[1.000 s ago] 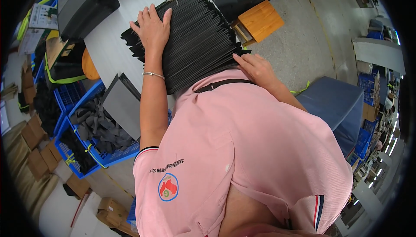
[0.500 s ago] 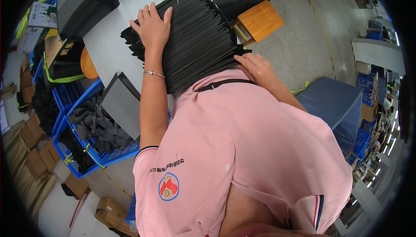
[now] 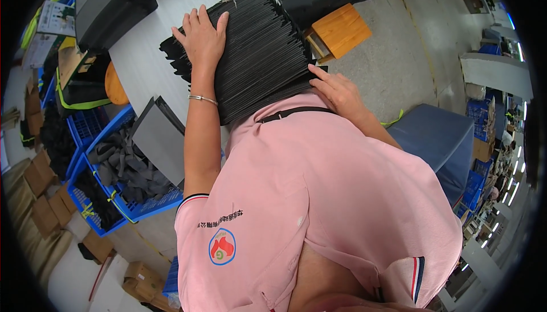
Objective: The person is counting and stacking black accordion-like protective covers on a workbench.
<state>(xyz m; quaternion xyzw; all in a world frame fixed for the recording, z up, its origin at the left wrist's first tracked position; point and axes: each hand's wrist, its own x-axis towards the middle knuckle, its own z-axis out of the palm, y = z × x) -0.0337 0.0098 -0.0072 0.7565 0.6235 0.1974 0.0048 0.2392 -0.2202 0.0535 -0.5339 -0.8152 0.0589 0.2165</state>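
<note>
A thick fanned row of thin black sheets [image 3: 259, 47] fills the worktable's near end and reaches my waist; I cannot tell their material. My left hand [image 3: 204, 43] lies flat with spread fingers along the row's left side. At the near right corner is my right hand [image 3: 341, 94], its fingers stretched out and apart, with the index fingertip at the edges of the sheets. Whether its thumb touches anything is hidden. Loose thread [image 3: 228, 0] lies on the row's far end.
The pale tabletop [image 3: 171, 13] carries a large black padded block [image 3: 114, 10] at far left. Blue crates [image 3: 162, 201] of dark scraps and a grey panel [image 3: 156, 141] stand left. A wooden stool [image 3: 342, 30] and a blue-grey covered box [image 3: 436, 138] are on the right.
My right index finger has lifted and stretched out towards the edges of the sheets, opening a gap from the other fingers. My left hand has hardly moved.
</note>
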